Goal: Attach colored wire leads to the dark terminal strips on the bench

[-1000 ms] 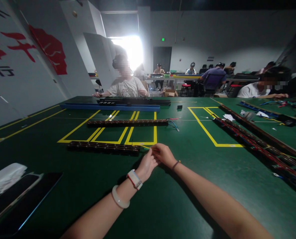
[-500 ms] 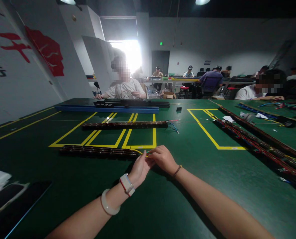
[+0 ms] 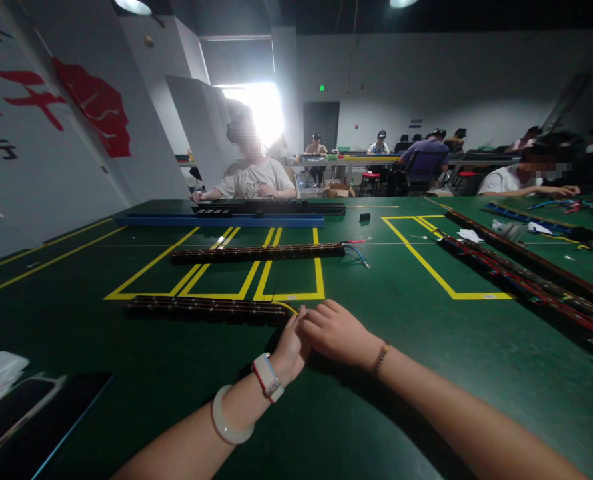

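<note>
My left hand and my right hand meet at the right end of a long dark strip that lies on the green table. A yellow wire comes out of that end and runs into the closed fingers of my left hand. Pressed up against it, my right hand has its fingers curled in a pinch; whatever lies between them is hidden. Beyond my hands rests a second dark strip, with red and blue wires at its right end.
A blue channel spans the back of the table. More wired strips lie at the right. A dark flat panel is at the lower left. One person sits opposite, another at the right.
The view has shifted slightly, so the table things appear a little farther right. My right hand has closed in against my left, and less of the yellow wire shows.
</note>
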`<state>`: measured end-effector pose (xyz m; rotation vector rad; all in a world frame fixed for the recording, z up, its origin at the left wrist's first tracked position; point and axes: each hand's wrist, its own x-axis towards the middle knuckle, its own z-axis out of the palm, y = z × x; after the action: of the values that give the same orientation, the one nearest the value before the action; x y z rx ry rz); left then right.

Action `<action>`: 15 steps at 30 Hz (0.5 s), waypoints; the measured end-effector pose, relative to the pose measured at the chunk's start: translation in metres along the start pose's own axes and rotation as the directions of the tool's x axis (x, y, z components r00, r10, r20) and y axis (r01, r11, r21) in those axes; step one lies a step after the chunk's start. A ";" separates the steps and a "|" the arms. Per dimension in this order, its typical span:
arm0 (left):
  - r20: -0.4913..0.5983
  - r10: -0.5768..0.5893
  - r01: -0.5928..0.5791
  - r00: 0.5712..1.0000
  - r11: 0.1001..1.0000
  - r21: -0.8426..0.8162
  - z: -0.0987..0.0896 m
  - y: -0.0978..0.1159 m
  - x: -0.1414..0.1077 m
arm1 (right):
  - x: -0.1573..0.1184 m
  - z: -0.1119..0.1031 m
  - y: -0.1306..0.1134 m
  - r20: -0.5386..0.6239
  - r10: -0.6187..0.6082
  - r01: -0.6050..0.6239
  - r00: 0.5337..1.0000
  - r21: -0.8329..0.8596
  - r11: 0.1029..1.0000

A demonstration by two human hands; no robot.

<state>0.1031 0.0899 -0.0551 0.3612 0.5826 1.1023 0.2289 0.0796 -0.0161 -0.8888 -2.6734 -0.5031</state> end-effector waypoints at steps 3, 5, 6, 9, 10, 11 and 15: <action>0.025 0.002 -0.001 1.000 0.999 -0.032 -0.001 -0.001 0.001 | 0.003 -0.007 -0.006 0.064 0.126 -0.127 0.990 0.014 0.992; 0.060 -0.006 0.007 0.998 1.000 -0.009 0.000 0.000 0.001 | 0.004 -0.012 -0.006 0.092 0.212 -0.215 0.973 0.029 0.976; 0.077 -0.007 0.006 0.997 1.000 0.012 0.001 0.000 0.001 | 0.004 -0.014 -0.004 0.101 0.240 -0.244 0.966 0.034 0.969; 0.101 0.014 -0.022 0.995 0.996 0.084 0.003 0.001 0.000 | 0.004 -0.017 0.008 0.098 0.294 -0.296 0.951 0.005 0.955; 0.101 0.024 -0.034 0.995 0.994 0.107 0.004 0.001 -0.001 | 0.003 -0.016 0.014 0.094 0.310 -0.310 0.946 -0.011 0.951; 0.094 0.034 -0.046 0.995 0.991 0.127 0.004 0.001 -0.002 | 0.002 -0.014 0.021 0.089 0.326 -0.325 0.941 -0.022 0.945; 0.097 0.044 -0.064 0.994 0.974 0.216 0.003 0.000 -0.003 | -0.009 0.008 0.048 0.064 0.385 -0.385 0.921 -0.016 0.923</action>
<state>0.1044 0.0870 -0.0517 0.6187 0.6174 1.0699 0.2644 0.1144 -0.0153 -1.4131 -2.4564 -0.3882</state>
